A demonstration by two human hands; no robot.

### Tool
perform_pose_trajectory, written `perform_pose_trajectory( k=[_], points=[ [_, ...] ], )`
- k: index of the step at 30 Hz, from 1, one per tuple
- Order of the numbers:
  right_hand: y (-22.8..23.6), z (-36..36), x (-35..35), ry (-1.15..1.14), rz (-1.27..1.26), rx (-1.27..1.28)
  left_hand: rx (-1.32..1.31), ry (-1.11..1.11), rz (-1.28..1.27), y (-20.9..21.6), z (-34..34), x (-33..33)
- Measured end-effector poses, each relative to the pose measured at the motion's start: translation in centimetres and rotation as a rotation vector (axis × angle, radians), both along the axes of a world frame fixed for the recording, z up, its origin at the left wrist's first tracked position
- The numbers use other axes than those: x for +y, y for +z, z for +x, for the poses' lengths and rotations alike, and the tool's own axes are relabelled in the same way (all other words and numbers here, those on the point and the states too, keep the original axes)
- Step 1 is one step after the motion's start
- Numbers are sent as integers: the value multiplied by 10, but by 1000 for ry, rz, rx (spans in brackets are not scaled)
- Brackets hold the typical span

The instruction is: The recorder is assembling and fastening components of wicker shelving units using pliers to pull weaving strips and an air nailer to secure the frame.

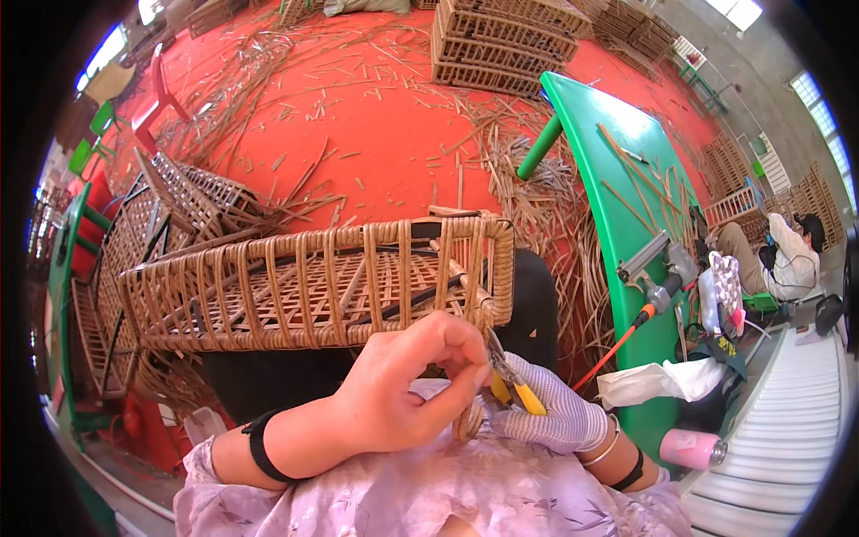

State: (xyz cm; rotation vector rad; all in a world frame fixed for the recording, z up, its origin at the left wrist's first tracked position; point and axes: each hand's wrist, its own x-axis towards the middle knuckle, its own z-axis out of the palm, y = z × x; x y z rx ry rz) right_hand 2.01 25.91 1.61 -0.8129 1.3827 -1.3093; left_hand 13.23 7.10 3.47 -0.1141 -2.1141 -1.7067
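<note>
Across my lap lies a long wicker basket [335, 237] with a woven lattice inside and a thick wrapped rim. My bare left hand [403, 380] is below its near right corner, thumb and forefinger pinched together. What the pinch holds is too small to make out. A curved wicker strand [466, 422] shows just below these fingers. In a striped, pale glove, my right hand [557, 413] grips pliers [526, 396] with yellow handles. Their metal jaws point up toward the basket's corner, close to the left fingertips; whether they touch the wicker I cannot tell.
A green table [617, 134] at the right bears loose strips, an air tool [660, 295] with an orange hose, and a white cloth [662, 383]. More wicker baskets [170, 215] stand at left, and stacked ones [501, 49] behind. Scraps litter the red floor. A person [787, 255] sits far right.
</note>
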Motion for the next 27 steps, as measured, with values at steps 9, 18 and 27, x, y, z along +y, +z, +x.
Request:
perform_pose_trajectory(
  k=[9,18,27],
  points=[
    [8,2,-3,-21,176,51,-35,-40,164,-4,4,1],
    [10,2,-2,-15,59,66,-65,-117,90,-1,1,-3],
    [9,-8,2,-360,-11,-218,-80,-134,170,-3,3,0]
  ],
)
